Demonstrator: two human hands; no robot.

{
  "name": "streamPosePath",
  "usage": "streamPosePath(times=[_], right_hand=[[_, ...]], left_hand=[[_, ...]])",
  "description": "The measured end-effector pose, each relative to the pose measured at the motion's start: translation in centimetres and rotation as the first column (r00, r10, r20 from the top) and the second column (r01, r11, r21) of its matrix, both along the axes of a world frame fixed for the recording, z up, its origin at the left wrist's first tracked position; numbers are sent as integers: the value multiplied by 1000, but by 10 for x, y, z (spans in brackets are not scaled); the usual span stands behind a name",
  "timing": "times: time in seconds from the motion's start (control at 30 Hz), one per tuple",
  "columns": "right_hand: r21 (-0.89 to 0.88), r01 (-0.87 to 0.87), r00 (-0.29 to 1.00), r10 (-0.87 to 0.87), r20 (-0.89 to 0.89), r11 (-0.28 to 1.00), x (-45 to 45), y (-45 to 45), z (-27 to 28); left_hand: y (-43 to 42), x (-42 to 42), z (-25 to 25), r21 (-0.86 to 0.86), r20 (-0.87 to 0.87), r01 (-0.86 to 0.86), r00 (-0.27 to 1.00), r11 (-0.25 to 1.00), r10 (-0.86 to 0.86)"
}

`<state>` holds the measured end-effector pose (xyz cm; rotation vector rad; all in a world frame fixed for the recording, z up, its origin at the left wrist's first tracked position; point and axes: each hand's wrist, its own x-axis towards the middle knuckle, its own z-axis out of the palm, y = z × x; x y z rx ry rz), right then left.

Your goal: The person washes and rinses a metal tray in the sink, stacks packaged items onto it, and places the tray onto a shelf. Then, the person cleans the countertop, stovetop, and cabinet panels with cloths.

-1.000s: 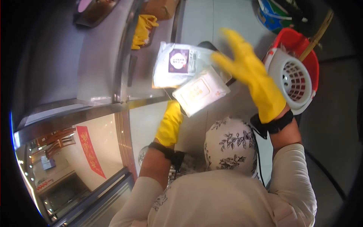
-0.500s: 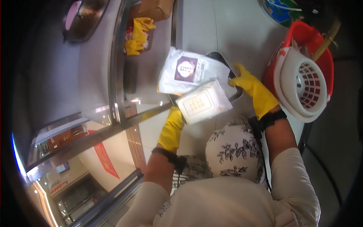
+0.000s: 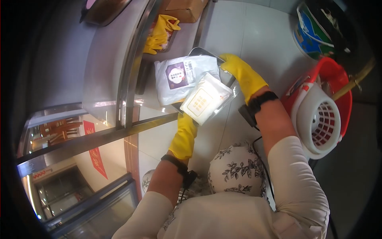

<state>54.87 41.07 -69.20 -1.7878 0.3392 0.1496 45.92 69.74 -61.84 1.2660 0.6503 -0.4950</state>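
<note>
You have two gloved hands at mid-frame, your left hand [image 3: 185,129] and your right hand [image 3: 239,71], with two black straps [image 3: 262,102], one per wrist. Count one tray [image 3: 205,51], carrying two packets, a larger bag [image 3: 187,77] and a smaller pack [image 3: 207,99]. Upper left, you see one cardboard box [image 3: 184,10] and some spare gloves [image 3: 161,34], their number unclear. At right: one red bucket [image 3: 336,69], one white strainer [image 3: 316,119], one blue-green pail [image 3: 312,34]

White packet [image 3: 204,100], purple bag label [image 3: 176,75], red banner [image 3: 98,162]: all printed, none readable.
</note>
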Motion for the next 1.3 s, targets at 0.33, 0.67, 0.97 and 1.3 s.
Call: streamPosePath(times=[0.33, 0.67, 0.97, 1.3], right_hand=[[-358, -332, 925, 227, -305, 873, 111, 44, 78], [16, -59, 993, 57, 101, 998, 118, 83, 41], [-200, -202, 978, 207, 3, 959, -34, 125, -16], [-97, 248, 786, -259, -562, 964, 62, 245, 17]], left_hand=[[-10, 4, -5, -113, 152, -34, 987, 993, 51], [-19, 2, -6, -194, -18, -504, 860, 842, 511], [6, 11, -55, -44, 139, -375, 916, 926, 377], [13, -64, 43, 843, 247, 230, 638, 486, -729]])
